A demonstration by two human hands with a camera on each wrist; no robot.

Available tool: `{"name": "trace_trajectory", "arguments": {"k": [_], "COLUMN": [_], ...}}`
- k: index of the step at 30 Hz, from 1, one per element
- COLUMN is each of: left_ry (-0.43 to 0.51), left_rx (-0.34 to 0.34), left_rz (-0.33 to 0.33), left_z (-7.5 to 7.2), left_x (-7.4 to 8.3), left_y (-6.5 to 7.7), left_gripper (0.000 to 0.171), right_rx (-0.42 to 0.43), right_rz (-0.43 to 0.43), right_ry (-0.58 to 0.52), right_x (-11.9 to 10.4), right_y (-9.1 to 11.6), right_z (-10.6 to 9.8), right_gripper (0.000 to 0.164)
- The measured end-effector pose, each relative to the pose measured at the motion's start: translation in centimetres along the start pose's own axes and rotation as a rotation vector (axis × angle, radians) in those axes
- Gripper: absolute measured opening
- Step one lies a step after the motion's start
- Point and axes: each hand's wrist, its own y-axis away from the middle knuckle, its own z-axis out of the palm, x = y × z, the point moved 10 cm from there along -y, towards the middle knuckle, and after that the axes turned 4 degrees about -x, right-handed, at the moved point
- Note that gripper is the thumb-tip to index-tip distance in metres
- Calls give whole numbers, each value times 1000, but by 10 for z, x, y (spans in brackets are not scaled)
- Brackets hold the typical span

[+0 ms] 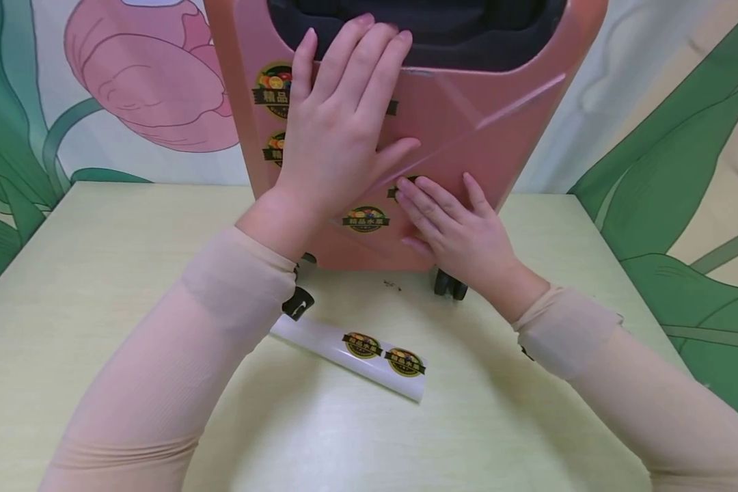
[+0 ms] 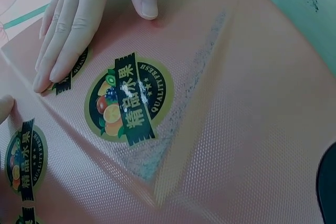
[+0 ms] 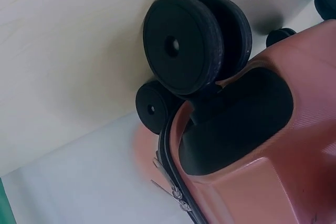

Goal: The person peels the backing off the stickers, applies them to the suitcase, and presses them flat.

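A pink hard-shell suitcase [image 1: 467, 102] stands upright on the table, with round fruit stickers on its face. My left hand [image 1: 341, 123] lies flat on the upper left of the face, fingers straight, partly covering a sticker [image 1: 273, 89]. Lower down, my right hand [image 1: 461, 229] rests its extended fingers on another sticker [image 1: 393, 193], mostly hidden beneath them. Beside those fingers is an uncovered sticker [image 1: 365, 219]. In the left wrist view, the right hand [image 2: 79, 19] touches the partly covered sticker [image 2: 79, 66], and an uncovered sticker [image 2: 128, 98] shows nearby.
A curled white backing sheet [image 1: 350, 355] with two stickers lies on the table in front of the suitcase. A small black tag [image 1: 298, 303] is near the sheet's far end. Black caster wheels [image 3: 184, 45] support the suitcase. Behind stands a wall painted with plants [image 1: 682, 225].
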Motion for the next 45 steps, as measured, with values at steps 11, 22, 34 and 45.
{"name": "trace_trajectory", "arguments": {"k": [11,22,34,45], "left_ry": [-8,-5,5,29], "left_rx": [-7,-6,6,41], "left_rz": [-12,-18,-42,-55], "left_z": [1,1,3,-1], "left_x": [0,0,-1,-1], "left_y": [0,0,0,0], "left_gripper": [69,69,69,68], "right_rx": [-4,-36,-100,-54], "right_rz": [61,116,-42,110], "right_ry": [-58,-68,-168,-81], "right_x": [14,10,-20,-6], "right_y": [7,18,35,-8], "right_z": [-5,11,18,7], "right_gripper": [59,69,57,71]}}
